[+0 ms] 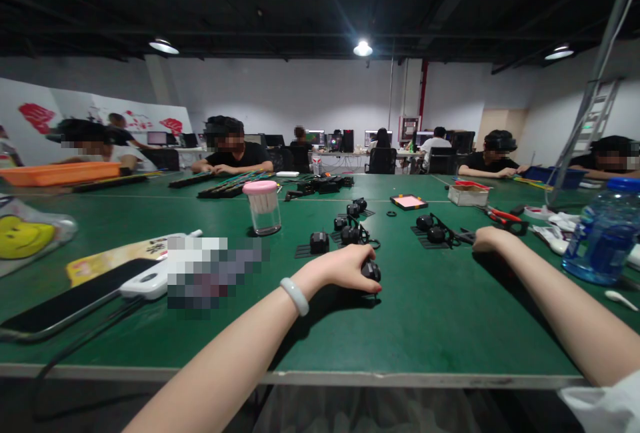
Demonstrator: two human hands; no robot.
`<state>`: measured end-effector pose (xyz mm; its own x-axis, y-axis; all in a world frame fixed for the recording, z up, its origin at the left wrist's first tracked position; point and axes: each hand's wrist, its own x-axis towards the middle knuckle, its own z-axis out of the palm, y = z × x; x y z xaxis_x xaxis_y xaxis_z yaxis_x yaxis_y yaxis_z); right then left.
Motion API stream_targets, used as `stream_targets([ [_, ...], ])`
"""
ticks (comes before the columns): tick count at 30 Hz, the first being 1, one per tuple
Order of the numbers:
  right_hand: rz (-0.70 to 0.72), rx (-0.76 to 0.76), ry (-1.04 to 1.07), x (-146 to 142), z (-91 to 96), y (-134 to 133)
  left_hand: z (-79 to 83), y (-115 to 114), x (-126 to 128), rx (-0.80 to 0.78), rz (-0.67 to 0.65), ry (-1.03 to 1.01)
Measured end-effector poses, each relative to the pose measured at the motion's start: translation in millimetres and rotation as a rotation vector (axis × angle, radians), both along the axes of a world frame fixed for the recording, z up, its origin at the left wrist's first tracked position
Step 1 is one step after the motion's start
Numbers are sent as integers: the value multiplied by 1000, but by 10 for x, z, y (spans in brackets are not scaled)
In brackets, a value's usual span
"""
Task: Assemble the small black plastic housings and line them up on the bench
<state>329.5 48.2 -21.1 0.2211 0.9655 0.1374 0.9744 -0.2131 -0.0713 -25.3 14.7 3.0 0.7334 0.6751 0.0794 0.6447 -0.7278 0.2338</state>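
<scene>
Near the middle of the green table, my left hand (350, 267) is closed around a small black plastic part (371, 271), thumb and fingers on either side. Just beyond it lie several similar black parts, including a boxy one (319, 241) and a pair (357, 207) farther back. To the right, my right hand (491, 239) is curled low over the table with its fingers mostly hidden. A dark, narrow tool-like tip (466, 236) shows at its left side, beside two more black parts (434, 228) on a ribbed strip.
A pink-lidded clear jar (263, 209), phone (75, 296) and white cabled device (150, 281) are left. A blue-capped bottle (597, 236), red-handled pliers (505, 216) and white box (468, 194) are right. A pink pad (409, 202) lies ahead. Co-workers sit across.
</scene>
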Motion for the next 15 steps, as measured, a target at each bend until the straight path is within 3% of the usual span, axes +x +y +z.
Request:
stream_targets([
  [9,-159,-180,113,151,-121,124,-37,72,4,-34,109,-54],
  [15,-217,-108,199,260,-208,165,-76,89,21,-56,66,-131],
])
